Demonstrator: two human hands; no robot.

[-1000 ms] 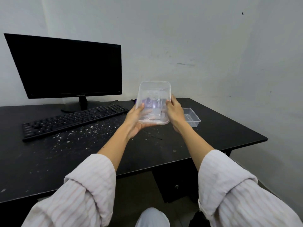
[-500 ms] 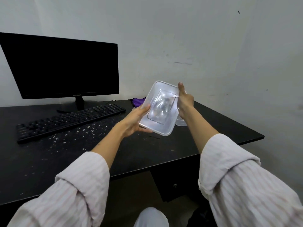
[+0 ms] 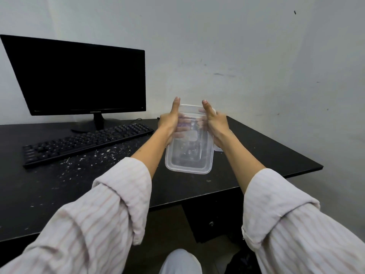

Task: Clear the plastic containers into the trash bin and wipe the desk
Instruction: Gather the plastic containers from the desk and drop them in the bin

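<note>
Both hands hold one clear plastic container [image 3: 189, 153] in the air above the bench [image 3: 266, 155], toward its right half. The left hand [image 3: 169, 123] and right hand [image 3: 215, 125] each pinch a long side near the far end, thumbs up along the walls and fingers wrapped behind. The container hangs tilted, its open mouth facing the person.

The thin, flexible walls could buckle under this two-sided squeeze, and the container might pop loose and drop among the white crumbs [image 3: 94, 157] scattered in front of the keyboard [image 3: 87, 143]. Any residue inside could spill toward the lap while the mouth faces this way. A swing to the left risks knocking the keyboard or the monitor [image 3: 83, 76].

No trash bin is identifiable. A dark shape at the bottom edge of the frame, beside the right sleeve [image 3: 296, 224], may be a bag, but it is cut off. A second clear container [image 3: 218, 149] shows only as a sliver behind the right wrist. A purple tint seen through the plastic cannot be identified. Whether the held container is truly empty is hard to judge through the glare. No wiping cloth is visible.
</note>
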